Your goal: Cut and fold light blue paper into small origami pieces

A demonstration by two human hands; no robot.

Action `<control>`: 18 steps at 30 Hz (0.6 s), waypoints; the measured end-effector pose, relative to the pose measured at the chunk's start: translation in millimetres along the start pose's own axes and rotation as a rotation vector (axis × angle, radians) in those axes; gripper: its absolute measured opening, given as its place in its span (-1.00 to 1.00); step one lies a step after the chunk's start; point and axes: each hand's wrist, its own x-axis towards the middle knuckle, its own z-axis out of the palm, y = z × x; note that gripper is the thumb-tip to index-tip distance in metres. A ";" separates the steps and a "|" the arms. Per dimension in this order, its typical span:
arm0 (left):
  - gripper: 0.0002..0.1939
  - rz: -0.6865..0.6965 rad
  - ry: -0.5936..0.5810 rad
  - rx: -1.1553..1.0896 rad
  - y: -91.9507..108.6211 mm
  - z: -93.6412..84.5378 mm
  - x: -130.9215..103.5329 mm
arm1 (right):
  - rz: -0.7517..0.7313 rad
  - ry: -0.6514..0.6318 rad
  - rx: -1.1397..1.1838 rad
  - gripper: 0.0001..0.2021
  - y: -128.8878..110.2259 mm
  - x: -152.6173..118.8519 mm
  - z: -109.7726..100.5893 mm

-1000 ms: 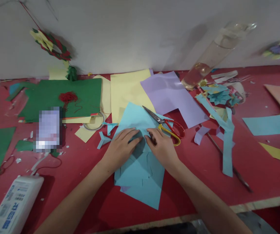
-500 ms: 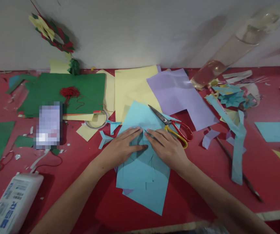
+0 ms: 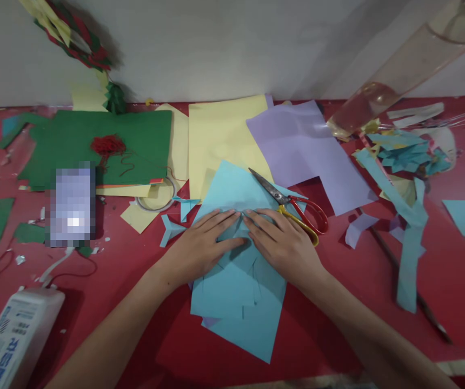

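Both hands lie on light blue paper [image 3: 252, 324] in the middle of the table. My left hand [image 3: 206, 240] is open, its fingers stretched flat and its thumb pointing right. From the other side my right hand [image 3: 283, 243] presses down, fingers also stretched, its fingertips almost meeting the left ones. A piece of blue paper shows between and under the fingers; its shape is mostly hidden. Scissors [image 3: 275, 193] with red and yellow handles lie partly open just beyond my right hand. Two small folded blue paper pieces, one of them a three-armed piece [image 3: 171, 230], rest left of my left hand.
Green paper [image 3: 143, 129] with red yarn [image 3: 106, 146], yellow paper [image 3: 224, 135] and purple paper [image 3: 293, 135] lie along the back. A phone [image 3: 72, 202] and white power strip [image 3: 21, 329] are at left. A bottle [image 3: 378, 92], blue strips [image 3: 409, 254] and a brush [image 3: 406, 281] are at right.
The view has shifted slightly, so the wall things sit higher and the right-side things farther right. My hands stay flat on the blue paper, with their fingers hardly moved.
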 end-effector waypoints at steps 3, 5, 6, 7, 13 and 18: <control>-0.59 0.000 -0.021 0.015 0.3 -0.6 0.0 | -0.007 -0.001 -0.015 -0.67 -0.5 0.5 0.0; -0.59 0.001 -0.027 0.013 0.2 -0.6 -0.2 | -0.015 0.002 -0.019 -0.68 -0.8 0.5 -0.1; -0.58 0.001 -0.025 0.011 0.1 -0.5 -0.4 | -0.017 0.005 -0.020 -0.68 -1.0 0.3 -0.3; -0.58 0.002 -0.020 0.010 -0.1 -0.4 -0.6 | -0.017 0.011 -0.022 -0.68 -1.2 0.1 -0.4; -0.58 0.020 0.009 -0.025 -2.5 -1.2 -1.8 | -0.002 -0.003 -0.017 -0.68 -4.4 0.0 -2.6; -0.58 0.029 -0.010 -0.063 -3.2 -4.2 -2.0 | 0.017 -0.010 -0.010 -0.70 -7.1 1.4 -4.1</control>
